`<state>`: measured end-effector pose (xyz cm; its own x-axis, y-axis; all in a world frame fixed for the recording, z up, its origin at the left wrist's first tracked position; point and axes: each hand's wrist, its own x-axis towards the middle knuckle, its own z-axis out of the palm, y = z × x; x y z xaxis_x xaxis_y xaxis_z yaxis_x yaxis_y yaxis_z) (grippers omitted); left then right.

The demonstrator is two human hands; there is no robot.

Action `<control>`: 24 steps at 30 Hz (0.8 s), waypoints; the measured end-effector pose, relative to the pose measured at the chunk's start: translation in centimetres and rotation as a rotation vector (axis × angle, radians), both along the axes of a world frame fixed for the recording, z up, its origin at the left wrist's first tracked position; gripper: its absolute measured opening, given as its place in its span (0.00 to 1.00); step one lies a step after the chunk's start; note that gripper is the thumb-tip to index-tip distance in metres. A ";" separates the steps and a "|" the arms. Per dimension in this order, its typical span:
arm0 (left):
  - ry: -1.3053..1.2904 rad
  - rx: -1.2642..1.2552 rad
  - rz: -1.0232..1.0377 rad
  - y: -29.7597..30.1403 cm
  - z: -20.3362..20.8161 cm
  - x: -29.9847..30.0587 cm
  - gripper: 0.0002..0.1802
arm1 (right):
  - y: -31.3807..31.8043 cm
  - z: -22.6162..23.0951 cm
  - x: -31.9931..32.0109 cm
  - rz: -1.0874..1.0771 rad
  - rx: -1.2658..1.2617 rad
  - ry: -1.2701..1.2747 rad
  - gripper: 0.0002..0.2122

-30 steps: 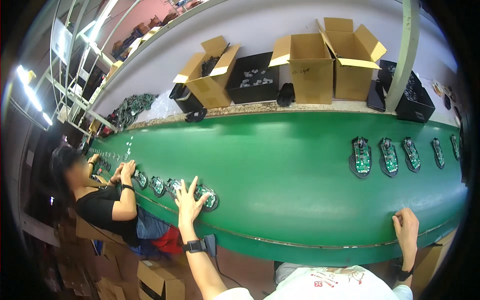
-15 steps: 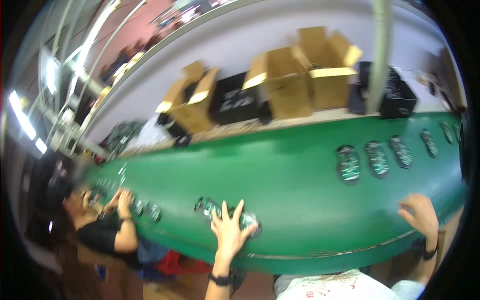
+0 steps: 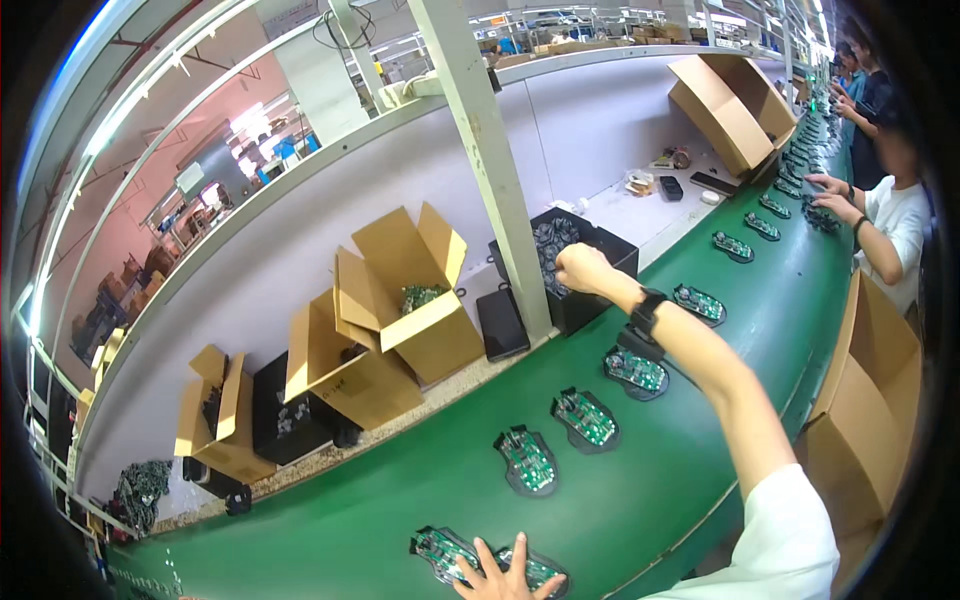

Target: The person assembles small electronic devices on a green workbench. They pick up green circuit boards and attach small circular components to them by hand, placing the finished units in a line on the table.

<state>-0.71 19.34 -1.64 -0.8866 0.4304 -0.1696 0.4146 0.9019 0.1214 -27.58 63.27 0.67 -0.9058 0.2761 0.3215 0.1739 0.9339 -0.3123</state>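
My left hand (image 3: 497,578) lies with its fingers spread over two green circuit boards in dark rounded casings at the belt's near edge. One circuit board (image 3: 442,552) shows beside the fingers; the other is partly under them. My right arm, with a black band at the wrist, stretches across the belt. At its end my right hand (image 3: 587,268) is closed over a black bin (image 3: 603,244) of small dark parts (image 3: 553,245); what the fingers hold, if anything, is hidden. Another circuit board (image 3: 527,461) lies farther along the belt.
A green conveyor belt (image 3: 420,470) carries several more boards toward the far right. Open cardboard boxes (image 3: 440,335) line its far edge, beside a pale post (image 3: 490,170). At right are a large carton (image 3: 865,400) and a co-worker (image 3: 895,220) with hands over boards.
The view has swung to the right. My right hand has gone from above the belt's near side across to the black bin, and its fingers have closed. My left hand stays spread on the boards.
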 end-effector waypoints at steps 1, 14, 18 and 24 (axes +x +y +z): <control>-0.001 0.019 -0.047 1.7 -0.3 -0.2 0.51 | 4.2 -0.2 -0.4 -0.076 0.093 -0.099 0.14; 0.062 0.014 -0.117 2.4 -0.8 -0.6 0.51 | 4.5 0.4 -3.6 -0.107 0.281 -0.456 0.20; 0.070 0.002 -0.106 2.0 -1.0 -0.7 0.51 | 3.8 -0.1 -2.5 -0.142 0.137 -0.321 0.19; 0.115 -0.009 -0.124 2.0 -1.4 -0.3 0.50 | 5.3 -1.8 -2.2 -0.157 0.087 -0.040 0.15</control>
